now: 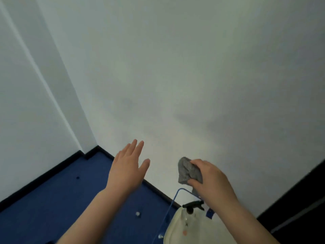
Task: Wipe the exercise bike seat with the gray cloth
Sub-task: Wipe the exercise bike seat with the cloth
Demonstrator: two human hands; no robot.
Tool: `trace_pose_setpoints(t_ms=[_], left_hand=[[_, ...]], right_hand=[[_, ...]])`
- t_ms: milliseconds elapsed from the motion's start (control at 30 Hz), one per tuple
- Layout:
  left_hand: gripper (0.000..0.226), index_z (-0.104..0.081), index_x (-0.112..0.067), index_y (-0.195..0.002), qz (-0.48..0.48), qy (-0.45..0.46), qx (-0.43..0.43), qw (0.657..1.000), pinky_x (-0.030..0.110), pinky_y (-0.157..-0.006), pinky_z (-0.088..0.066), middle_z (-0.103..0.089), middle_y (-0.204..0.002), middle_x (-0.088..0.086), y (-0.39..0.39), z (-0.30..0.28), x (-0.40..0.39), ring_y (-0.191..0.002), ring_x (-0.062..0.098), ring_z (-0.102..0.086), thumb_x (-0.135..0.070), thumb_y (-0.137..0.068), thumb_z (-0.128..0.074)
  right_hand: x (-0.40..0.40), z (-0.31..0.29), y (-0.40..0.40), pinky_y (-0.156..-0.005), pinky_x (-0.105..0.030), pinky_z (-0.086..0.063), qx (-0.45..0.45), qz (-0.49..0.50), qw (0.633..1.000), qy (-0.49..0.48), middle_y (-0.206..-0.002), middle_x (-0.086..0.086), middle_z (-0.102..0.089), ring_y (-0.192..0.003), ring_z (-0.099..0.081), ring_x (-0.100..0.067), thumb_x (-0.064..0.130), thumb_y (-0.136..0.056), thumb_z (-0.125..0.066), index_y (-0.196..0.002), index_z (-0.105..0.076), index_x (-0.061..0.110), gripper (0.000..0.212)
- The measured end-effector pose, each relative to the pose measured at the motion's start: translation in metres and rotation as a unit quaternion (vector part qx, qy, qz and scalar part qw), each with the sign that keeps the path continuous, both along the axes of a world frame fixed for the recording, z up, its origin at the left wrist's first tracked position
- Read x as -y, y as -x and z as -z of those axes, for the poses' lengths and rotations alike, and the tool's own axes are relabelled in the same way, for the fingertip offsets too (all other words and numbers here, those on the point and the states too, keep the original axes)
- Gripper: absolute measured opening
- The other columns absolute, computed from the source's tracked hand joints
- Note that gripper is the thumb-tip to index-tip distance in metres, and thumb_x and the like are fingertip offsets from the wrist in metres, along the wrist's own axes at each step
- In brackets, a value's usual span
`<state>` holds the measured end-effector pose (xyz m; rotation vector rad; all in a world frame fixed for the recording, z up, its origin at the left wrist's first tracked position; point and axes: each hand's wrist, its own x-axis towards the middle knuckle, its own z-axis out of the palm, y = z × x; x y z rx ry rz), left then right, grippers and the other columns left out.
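My right hand is closed around a crumpled gray cloth, held in the air in front of a white wall. My left hand is raised beside it with the fingers spread and nothing in it. The exercise bike seat is not in view.
A white wall fills most of the view, meeting a blue carpet at a black skirting board. Below my right hand stands a pale bucket with a blue handle, holding a spray bottle with a black trigger. A dark surface lies at the right.
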<state>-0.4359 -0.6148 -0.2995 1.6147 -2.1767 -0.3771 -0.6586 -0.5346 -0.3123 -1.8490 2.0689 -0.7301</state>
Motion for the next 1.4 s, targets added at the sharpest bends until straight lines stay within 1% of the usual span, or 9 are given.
trace_pose_setpoints(t_ms=[133,333,533,600,700,800,1033,1233,1400], left_hand=[[0.061,-0.011,-0.035,-0.148,-0.053,0.058,-0.005,0.997,0.031,-0.116,-0.006,-0.006,-0.158,-0.012,-0.035,-0.039,-0.015,-0.145,0.01,-0.004,-0.048,-0.094,-0.035],[0.061,-0.01,-0.036,-0.148,-0.158,0.119,0.002,0.98,0.029,-0.114,-0.003,-0.003,-0.158,-0.014,-0.096,-0.079,-0.05,-0.144,0.009,-0.002,-0.048,-0.093,-0.034],[0.062,-0.007,-0.037,-0.148,-0.292,0.162,0.032,0.942,0.026,-0.113,0.001,-0.001,-0.157,-0.015,-0.161,-0.099,-0.108,-0.144,0.007,0.002,-0.052,-0.093,-0.031],[0.062,-0.008,-0.037,-0.148,-0.338,0.166,0.042,0.925,0.025,-0.112,0.002,-0.001,-0.157,-0.016,-0.183,-0.102,-0.134,-0.144,0.006,0.001,-0.053,-0.092,-0.031],[0.062,-0.009,-0.038,-0.147,-0.406,0.162,0.047,0.898,0.026,-0.113,0.0,-0.003,-0.157,-0.018,-0.215,-0.103,-0.177,-0.143,0.005,0.001,-0.055,-0.092,-0.031],[0.062,-0.011,-0.037,-0.147,-0.466,0.16,0.048,0.869,0.027,-0.114,-0.002,-0.006,-0.157,-0.016,-0.243,-0.103,-0.22,-0.143,0.006,-0.002,-0.054,-0.092,-0.033],[0.059,-0.017,-0.037,-0.146,-0.569,0.14,0.015,0.81,0.027,-0.113,-0.003,-0.012,-0.156,-0.016,-0.308,-0.1,-0.315,-0.143,0.007,-0.006,-0.052,-0.091,-0.035],[0.06,-0.016,-0.037,-0.146,-0.601,0.114,0.011,0.791,0.026,-0.113,-0.005,-0.011,-0.156,-0.018,-0.375,-0.097,-0.391,-0.142,0.004,-0.007,-0.055,-0.092,-0.033],[0.059,-0.024,-0.037,-0.145,-0.624,0.117,0.015,0.772,0.029,-0.115,-0.01,-0.018,-0.154,-0.018,-0.44,-0.098,-0.456,-0.141,0.004,-0.012,-0.055,-0.09,-0.035]], right_hand=[[0.019,-0.051,-0.034,-0.081,-0.028,-0.047,-0.009,-0.067,0.996,0.066,-0.103,0.012,-0.059,-0.095,-0.054,-0.01,0.031,-0.08,-0.069,-0.119,-0.055,0.03,0.041],[0.039,-0.096,-0.101,-0.08,-0.023,-0.044,-0.022,-0.175,0.975,0.132,-0.105,0.013,-0.059,-0.098,-0.053,-0.008,0.031,-0.082,-0.068,-0.125,-0.053,0.03,0.045],[0.041,-0.122,-0.18,-0.076,-0.017,-0.036,-0.005,-0.294,0.94,0.174,-0.106,0.015,-0.059,-0.097,-0.051,-0.005,0.03,-0.081,-0.071,-0.127,-0.053,0.03,0.049],[0.035,-0.129,-0.208,-0.077,-0.017,-0.037,0.003,-0.331,0.926,0.181,-0.107,0.014,-0.059,-0.098,-0.052,-0.006,0.029,-0.08,-0.073,-0.127,-0.054,0.029,0.051],[0.018,-0.135,-0.251,-0.079,-0.019,-0.039,0.027,-0.383,0.905,0.184,-0.109,0.012,-0.059,-0.1,-0.055,-0.01,0.026,-0.077,-0.076,-0.124,-0.057,0.026,0.051],[-0.003,-0.136,-0.291,-0.077,-0.017,-0.037,0.031,-0.434,0.881,0.184,-0.107,0.012,-0.059,-0.097,-0.056,-0.01,0.025,-0.076,-0.077,-0.122,-0.058,0.026,0.05],[-0.062,-0.133,-0.382,-0.081,-0.014,-0.036,0.038,-0.523,0.833,0.177,-0.11,0.019,-0.055,-0.103,-0.053,-0.005,0.027,-0.074,-0.078,-0.122,-0.057,0.028,0.052],[-0.128,-0.131,-0.472,-0.085,-0.014,-0.037,0.044,-0.566,0.806,0.168,-0.11,0.015,-0.057,-0.103,-0.054,-0.006,0.026,-0.073,-0.079,-0.122,-0.058,0.027,0.054],[-0.186,-0.129,-0.552,-0.089,-0.013,-0.034,0.051,-0.595,0.785,0.166,-0.113,0.015,-0.055,-0.107,-0.052,-0.006,0.026,-0.076,-0.077,-0.125,-0.056,0.026,0.053]])
